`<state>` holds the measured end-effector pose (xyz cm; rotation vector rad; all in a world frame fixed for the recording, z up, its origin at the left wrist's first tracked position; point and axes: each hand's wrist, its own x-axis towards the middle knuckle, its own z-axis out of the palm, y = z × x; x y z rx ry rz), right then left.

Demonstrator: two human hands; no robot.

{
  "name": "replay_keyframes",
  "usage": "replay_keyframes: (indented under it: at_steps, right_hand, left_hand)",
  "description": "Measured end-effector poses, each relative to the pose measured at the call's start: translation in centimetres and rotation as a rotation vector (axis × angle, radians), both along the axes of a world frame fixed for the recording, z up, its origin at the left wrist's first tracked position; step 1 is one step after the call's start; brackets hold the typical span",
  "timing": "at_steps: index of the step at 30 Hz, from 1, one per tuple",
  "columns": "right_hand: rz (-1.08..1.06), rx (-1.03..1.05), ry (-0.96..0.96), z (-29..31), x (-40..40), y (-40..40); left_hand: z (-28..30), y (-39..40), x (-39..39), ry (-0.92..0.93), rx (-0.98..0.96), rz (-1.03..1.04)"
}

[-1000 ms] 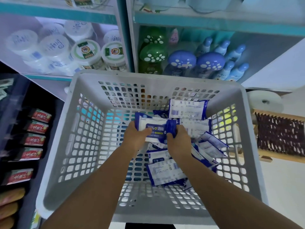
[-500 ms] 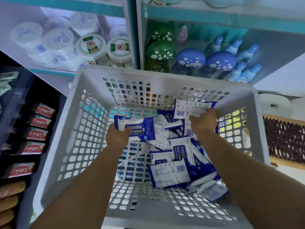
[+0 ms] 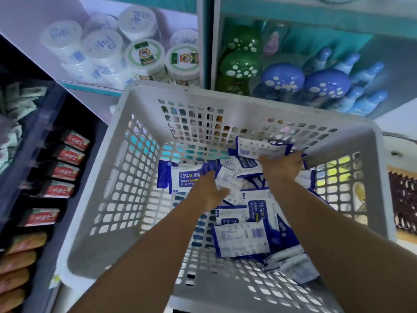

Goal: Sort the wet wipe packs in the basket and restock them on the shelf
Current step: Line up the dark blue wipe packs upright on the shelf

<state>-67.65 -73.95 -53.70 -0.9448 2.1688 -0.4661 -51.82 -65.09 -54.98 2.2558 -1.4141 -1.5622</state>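
Note:
A white perforated basket fills the middle of the view. Several blue-and-white wet wipe packs lie jumbled in its right half, one face down near the front. My left hand grips the right end of a pack marked 75% at the left edge of the pile. My right hand is further back, its fingers closed on the lower edge of a pack that leans against the basket's far wall.
Behind the basket a shelf holds white round tubs, green bottles and blue bottles. Red-labelled packets line a dark rack at the left. A brown woven item sits to the right.
My hands were together on one pack; they have parted. The left carried the 75% pack to the left, and the right reached to the back and took hold of another pack.

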Motion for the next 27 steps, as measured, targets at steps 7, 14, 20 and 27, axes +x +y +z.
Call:
replay_keyframes:
  at_steps: [7, 14, 20, 27]
  right_hand:
    - [0.263, 0.005, 0.147, -0.3, -0.6, -0.8]
    - [0.519, -0.262, 0.140, 3.0, 0.6, 2.3]
    - [0.469, -0.135, -0.233, 4.1, 4.4, 6.1]
    - [-0.045, 0.213, -0.806, 4.1, 4.1, 6.6]
  left_hand:
    - [-0.1, -1.2, -1.5, -0.058, -0.099, 0.213]
    - [3.4, -0.3, 2.9, -0.173, -0.341, 0.465]
    - [5.8, 1.5, 1.4, -0.060, -0.537, 0.300]
    - [6.1, 3.4, -0.7, 0.029, -0.634, 0.129]
